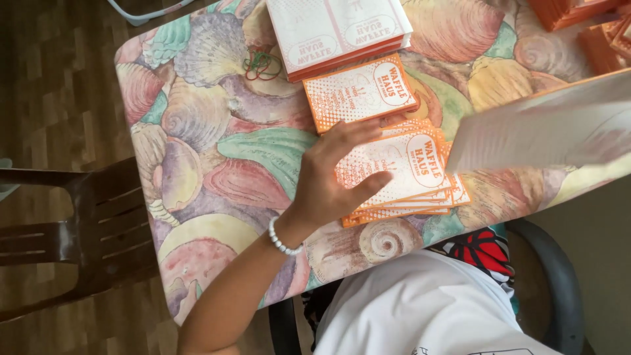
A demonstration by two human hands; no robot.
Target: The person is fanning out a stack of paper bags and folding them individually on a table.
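My left hand (330, 177) lies palm down on a fanned pile of orange-and-white printed paper sleeves (420, 181) near the table's front edge. Its fingers are spread over the pile's upper left corner and the thumb rests on the top sleeve. A white bead bracelet (282, 242) circles that wrist. A second, neater pile of the same sleeves (361, 92) sits just beyond the hand. A large blurred white sheet with an orange edge (545, 125) hangs over the table at the right. My right hand is out of sight.
The table wears a cloth printed with seashells (210, 131). A thick stack of white-and-orange flat sheets (335, 29) lies at the back, coloured rubber bands (261, 64) beside it, orange stacks (591, 26) at the back right. A brown chair (72, 230) stands left.
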